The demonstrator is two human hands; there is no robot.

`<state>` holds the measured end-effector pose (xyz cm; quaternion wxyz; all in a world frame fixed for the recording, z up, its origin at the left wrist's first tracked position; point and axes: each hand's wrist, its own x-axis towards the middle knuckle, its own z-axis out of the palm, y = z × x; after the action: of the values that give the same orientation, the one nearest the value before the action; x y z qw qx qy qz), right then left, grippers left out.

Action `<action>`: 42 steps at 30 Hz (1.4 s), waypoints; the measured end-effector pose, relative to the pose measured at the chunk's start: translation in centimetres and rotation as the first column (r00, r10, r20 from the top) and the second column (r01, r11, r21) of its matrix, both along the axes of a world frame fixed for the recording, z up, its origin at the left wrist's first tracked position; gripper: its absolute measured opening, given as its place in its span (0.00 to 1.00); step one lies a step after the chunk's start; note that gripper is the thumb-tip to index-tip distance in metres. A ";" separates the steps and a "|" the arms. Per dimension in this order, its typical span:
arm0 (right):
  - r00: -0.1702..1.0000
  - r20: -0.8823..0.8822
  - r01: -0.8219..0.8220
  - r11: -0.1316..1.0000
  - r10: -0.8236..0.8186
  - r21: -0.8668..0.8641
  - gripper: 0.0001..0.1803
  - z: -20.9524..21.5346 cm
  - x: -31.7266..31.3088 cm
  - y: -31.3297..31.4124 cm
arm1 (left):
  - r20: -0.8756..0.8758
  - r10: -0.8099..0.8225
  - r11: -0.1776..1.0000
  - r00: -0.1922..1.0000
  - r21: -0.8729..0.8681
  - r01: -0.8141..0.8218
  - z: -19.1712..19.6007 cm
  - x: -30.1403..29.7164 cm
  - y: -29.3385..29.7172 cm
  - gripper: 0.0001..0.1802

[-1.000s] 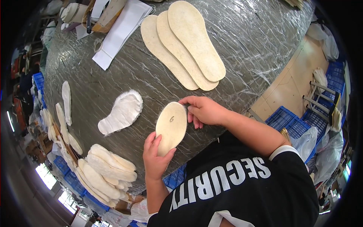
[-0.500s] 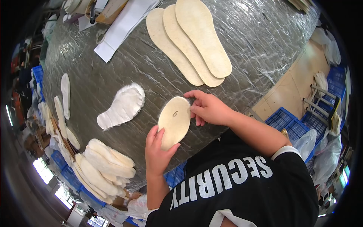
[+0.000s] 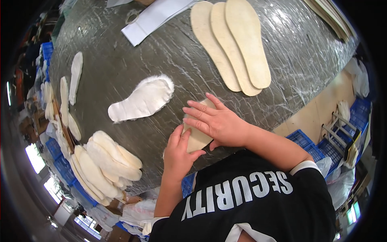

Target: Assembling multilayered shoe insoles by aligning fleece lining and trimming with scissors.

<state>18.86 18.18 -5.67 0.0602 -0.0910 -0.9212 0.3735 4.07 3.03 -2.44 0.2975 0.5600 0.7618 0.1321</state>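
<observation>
A cream insole (image 3: 199, 139) lies on the dark table near my body, mostly covered by my hands. My left hand (image 3: 177, 152) grips its near left end, with fingers over the top and thumb at the side. Across its upper part rests my right hand (image 3: 221, 124), flat with fingers stretched out. To the left of them is a white fluffy-edged insole (image 3: 142, 101), lying with its smooth side up. Three larger cream insoles (image 3: 248, 44) overlap like a fan beyond my right hand.
Fleecy insoles (image 3: 109, 163) are heaped at the table's left edge, with a few slim ones (image 3: 75, 78) farther back. White paper strips (image 3: 155, 20) lie at the far side. A stack of flat sheets (image 3: 328, 18) sits at far right. Blue crates (image 3: 302, 140) stand beyond the right edge.
My right hand has moved from the insole's edge to lie flat over it. The insole has come down and rightward, with my left hand following. The view has shifted slightly.
</observation>
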 end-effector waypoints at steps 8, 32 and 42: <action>0.985 0.168 -0.045 0.998 0.035 0.052 0.56 -0.1 -1.0 0.3 | 0.246 0.388 0.920 0.888 -0.166 -0.356 1.0 -3.7 -2.6 0.20; 0.958 0.282 -0.080 0.991 0.048 0.105 0.60 0.8 -2.7 0.4 | 0.190 0.450 0.888 0.872 -0.201 -0.415 -1.2 -4.4 -2.9 0.07; 0.988 0.156 -0.031 0.995 0.015 0.096 0.19 -1.8 -4.5 -0.4 | 0.099 0.335 0.941 0.937 0.008 -0.338 0.9 -3.4 -2.4 0.07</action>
<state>14.40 17.82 -7.51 -0.0114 -0.1059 -0.9412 0.3205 0.64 0.65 -1.55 0.2998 0.4181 0.8295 0.2172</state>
